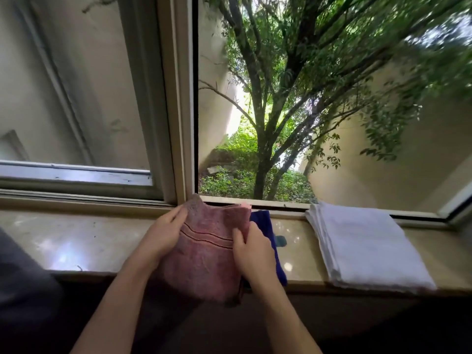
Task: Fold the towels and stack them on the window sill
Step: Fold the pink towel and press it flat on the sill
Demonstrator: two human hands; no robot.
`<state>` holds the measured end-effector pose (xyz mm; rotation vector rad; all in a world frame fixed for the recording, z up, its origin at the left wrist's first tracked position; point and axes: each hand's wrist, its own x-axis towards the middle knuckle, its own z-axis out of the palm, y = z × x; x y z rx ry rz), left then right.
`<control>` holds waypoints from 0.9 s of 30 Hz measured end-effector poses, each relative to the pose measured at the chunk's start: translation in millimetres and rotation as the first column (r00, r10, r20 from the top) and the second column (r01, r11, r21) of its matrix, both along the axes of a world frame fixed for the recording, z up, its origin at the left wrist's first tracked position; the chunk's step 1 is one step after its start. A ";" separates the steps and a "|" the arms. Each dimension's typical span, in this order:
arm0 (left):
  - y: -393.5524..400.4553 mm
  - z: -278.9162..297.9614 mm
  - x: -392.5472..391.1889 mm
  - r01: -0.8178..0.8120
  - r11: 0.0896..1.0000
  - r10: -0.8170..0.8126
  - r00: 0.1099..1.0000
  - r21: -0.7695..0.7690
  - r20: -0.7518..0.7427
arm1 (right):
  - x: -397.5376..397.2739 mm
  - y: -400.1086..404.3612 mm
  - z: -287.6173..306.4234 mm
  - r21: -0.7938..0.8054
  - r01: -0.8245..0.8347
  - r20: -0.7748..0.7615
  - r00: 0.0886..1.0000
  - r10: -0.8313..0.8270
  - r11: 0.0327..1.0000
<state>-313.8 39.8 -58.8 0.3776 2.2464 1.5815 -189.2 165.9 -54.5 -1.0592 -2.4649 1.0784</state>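
A folded pink towel (204, 259) with dark stripes lies across the marble window sill (84, 241), its near end hanging over the front edge. My left hand (163, 231) grips its left side near the top. My right hand (251, 251) pinches its right edge. A dark blue towel (265, 226) lies under and to the right of the pink one, mostly hidden. A folded white towel (365, 246) rests flat on the sill at the right, apart from both hands.
The window frame post (178, 123) rises just behind the pink towel. The right pane is open onto a tree (263, 149) and walls. A dark grey cloth (23, 282) shows at the lower left.
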 end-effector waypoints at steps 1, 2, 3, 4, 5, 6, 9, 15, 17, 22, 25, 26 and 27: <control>-1.2 -2.3 0.6 0.011 1.000 -0.011 1.000 0.018 -0.023 | 1.3 -0.7 -0.7 0.002 -0.012 -0.056 0.998 0.012 1.000; -2.5 -4.8 0.1 0.010 1.000 -0.009 0.999 0.012 -0.051 | 2.6 -1.5 -1.5 0.019 -0.024 -0.105 0.994 0.026 1.000; -4.5 -7.0 -0.5 0.003 1.000 -0.002 0.997 0.006 -0.080 | 4.6 -3.3 -2.9 0.046 -0.035 -0.134 0.990 0.041 0.998; -6.8 -9.5 -1.5 -0.004 1.000 0.004 0.995 -0.001 -0.098 | 5.8 -5.1 -4.7 0.082 -0.040 -0.150 0.987 0.052 0.996; -8.7 -11.2 -2.6 0.003 1.000 -0.003 0.995 -0.002 -0.103 | 6.3 -7.0 -6.1 0.105 -0.037 -0.162 0.985 0.053 0.994; -10.4 -10.8 -2.9 0.013 1.000 -0.013 0.996 0.001 -0.093 | 6.4 -8.2 -8.3 0.103 -0.029 -0.179 0.983 0.047 0.994; -13.3 -8.9 -4.1 0.039 0.999 -0.038 0.998 0.034 -0.043 | 6.2 -7.8 -12.4 0.038 -0.009 -0.269 0.963 0.018 0.999; -10.3 -9.3 -2.3 -0.058 0.997 0.062 0.991 0.043 -0.115 | 4.4 -7.1 -14.4 0.055 0.030 -0.250 0.968 -0.015 0.998; -10.4 -1.9 4.5 -0.102 0.995 0.102 0.961 0.013 -0.255 | 6.6 -9.2 -17.6 0.132 0.040 -0.251 0.968 -0.005 0.990; -11.8 29.7 12.4 0.107 0.949 -0.102 0.994 0.297 -0.032 | 3.6 9.1 -17.1 0.268 -0.029 -0.171 0.982 0.077 0.963; -7.1 41.7 9.7 0.133 0.896 -0.162 0.986 0.424 0.033 | 0.1 33.7 2.8 0.005 -0.311 -0.232 0.924 0.303 0.950; -5.2 45.9 9.6 0.135 0.874 -0.178 0.983 0.467 0.048 | -0.3 42.0 10.3 -0.111 -0.392 -0.261 0.898 0.354 0.913; -3.8 50.5 9.5 0.132 0.858 -0.186 0.981 0.496 0.061 | -0.8 49.9 19.2 -0.189 -0.443 -0.279 0.880 0.385 0.876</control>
